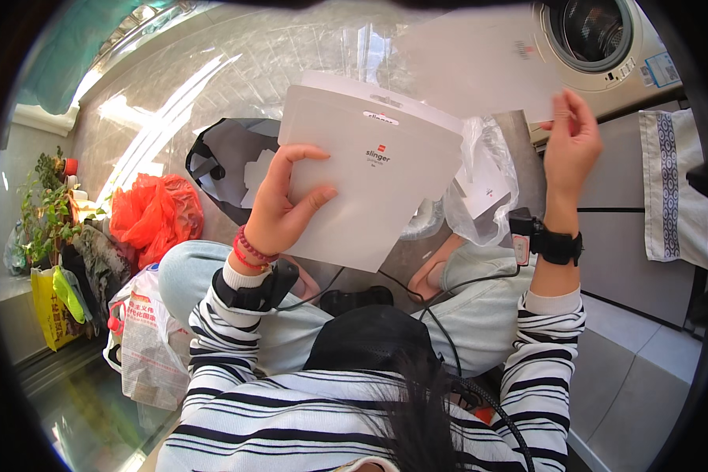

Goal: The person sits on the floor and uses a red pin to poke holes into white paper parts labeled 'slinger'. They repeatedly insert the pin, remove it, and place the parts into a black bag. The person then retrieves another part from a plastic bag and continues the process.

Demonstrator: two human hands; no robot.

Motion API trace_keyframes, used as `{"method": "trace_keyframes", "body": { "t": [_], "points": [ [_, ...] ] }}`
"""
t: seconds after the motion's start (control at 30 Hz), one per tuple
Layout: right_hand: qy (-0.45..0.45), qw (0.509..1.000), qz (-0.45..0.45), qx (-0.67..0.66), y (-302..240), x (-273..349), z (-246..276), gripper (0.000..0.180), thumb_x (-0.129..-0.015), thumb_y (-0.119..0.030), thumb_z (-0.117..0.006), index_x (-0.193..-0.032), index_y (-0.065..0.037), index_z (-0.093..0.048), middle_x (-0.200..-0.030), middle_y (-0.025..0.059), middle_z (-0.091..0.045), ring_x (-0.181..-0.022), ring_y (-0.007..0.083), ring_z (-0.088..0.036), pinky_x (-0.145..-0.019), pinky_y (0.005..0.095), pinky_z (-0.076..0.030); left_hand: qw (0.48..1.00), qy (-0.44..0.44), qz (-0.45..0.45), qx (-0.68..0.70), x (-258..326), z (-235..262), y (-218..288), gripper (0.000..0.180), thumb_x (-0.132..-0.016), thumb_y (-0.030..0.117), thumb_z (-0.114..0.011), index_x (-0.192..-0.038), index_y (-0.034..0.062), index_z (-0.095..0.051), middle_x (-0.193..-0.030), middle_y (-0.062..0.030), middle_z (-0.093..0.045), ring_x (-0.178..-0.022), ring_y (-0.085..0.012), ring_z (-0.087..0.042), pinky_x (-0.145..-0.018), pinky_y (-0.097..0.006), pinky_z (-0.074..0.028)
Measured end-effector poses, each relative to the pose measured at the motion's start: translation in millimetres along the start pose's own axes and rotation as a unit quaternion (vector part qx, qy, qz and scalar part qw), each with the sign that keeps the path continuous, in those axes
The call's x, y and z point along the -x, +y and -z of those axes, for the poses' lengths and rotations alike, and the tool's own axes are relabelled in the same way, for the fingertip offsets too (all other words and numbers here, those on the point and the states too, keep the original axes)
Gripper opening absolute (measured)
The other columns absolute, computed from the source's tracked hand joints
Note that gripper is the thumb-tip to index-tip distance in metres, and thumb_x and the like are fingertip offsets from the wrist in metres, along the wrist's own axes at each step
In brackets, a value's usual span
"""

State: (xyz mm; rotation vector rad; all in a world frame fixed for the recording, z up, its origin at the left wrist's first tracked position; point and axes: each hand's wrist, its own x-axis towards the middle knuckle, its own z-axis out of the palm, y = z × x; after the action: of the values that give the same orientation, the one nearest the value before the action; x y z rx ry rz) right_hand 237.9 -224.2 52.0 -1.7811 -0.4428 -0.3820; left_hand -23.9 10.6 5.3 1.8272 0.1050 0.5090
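My left hand (287, 200) grips a flat white cardboard package (354, 189) by its left edge, thumb lying on its face. It carries small print and a hang hole near the top, and a second white layer shows behind its upper edge. At the right, my raised right hand (572, 145) has its fingers drawn together at the corner of another white card (480, 63), which is smeared and partly see-through from motion. Beneath the package, an open dark bag (232, 169) holds white pieces. A clear plastic bag (488, 185) with a white card inside lies by my feet.
A washing machine (586, 39) stands at the far right, with a towel (672, 185) hanging over grey cabinets. To the left are a red plastic bag (156, 216), a white printed bag (153, 338) and potted plants (46, 208). A black cable (448, 338) crosses my lap.
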Motion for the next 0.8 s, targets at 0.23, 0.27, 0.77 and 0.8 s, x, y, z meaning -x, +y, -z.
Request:
{"method": "trace_keyframes", "body": {
  "t": [0.23,0.27,0.77,0.8],
  "points": [
    [-0.288,0.949,-0.062,-0.111,-26.2,17.9,-8.6,0.019,-0.09,-0.012,-0.063,-0.102,0.003,-0.065,-0.078,0.0004,-0.062,-0.053,0.0048,-0.048,-0.05,0.0178,-0.039,0.985,0.006,-0.094,-0.141,-7.2,0.3,-6.0,0.081,-0.079,-0.001,-0.068,-0.144,0.0029,-0.019,-0.136,-0.014,-0.035,-0.117,-0.0231,-0.044,-0.099,-0.035,-0.038],
    [-0.305,0.943,-0.072,-0.115,-27.7,17.7,-9.1,0.018,-0.089,-0.01,-0.063,-0.102,0.003,-0.065,-0.078,0.0005,-0.062,-0.053,0.0046,-0.047,-0.05,0.0178,-0.038,0.989,0.028,-0.089,-0.117,-8.2,-0.8,-7.6,0.081,-0.079,0.001,-0.069,-0.143,0.0021,-0.02,-0.139,-0.0146,-0.032,-0.118,-0.0241,-0.045,-0.097,-0.035,-0.039],
    [-0.401,0.889,-0.139,-0.172,-32.2,29.8,-25.5,0.017,-0.089,-0.008,-0.062,-0.101,0.004,-0.065,-0.074,0.0014,-0.061,-0.052,0.0044,-0.047,-0.047,0.0176,-0.038,0.976,0.02,0.18,0.12,-6.4,-10.9,-3.8,0.038,-0.084,0.012,-0.07,-0.114,-0.0024,-0.053,-0.102,-0.0068,-0.063,-0.092,-0.0114,-0.06,-0.078,-0.026,-0.05],
    [-0.401,0.89,-0.137,-0.166,-32.6,30.7,-26.4,0.017,-0.089,-0.008,-0.062,-0.1,0.003,-0.066,-0.074,0.0016,-0.062,-0.051,0.0044,-0.047,-0.047,0.0176,-0.038,0.977,0.023,0.175,0.119,-5.9,-12.7,-3.9,0.038,-0.084,0.012,-0.069,-0.115,-0.0023,-0.052,-0.102,-0.0068,-0.062,-0.092,-0.0115,-0.06,-0.079,-0.026,-0.05]
  ]
}}
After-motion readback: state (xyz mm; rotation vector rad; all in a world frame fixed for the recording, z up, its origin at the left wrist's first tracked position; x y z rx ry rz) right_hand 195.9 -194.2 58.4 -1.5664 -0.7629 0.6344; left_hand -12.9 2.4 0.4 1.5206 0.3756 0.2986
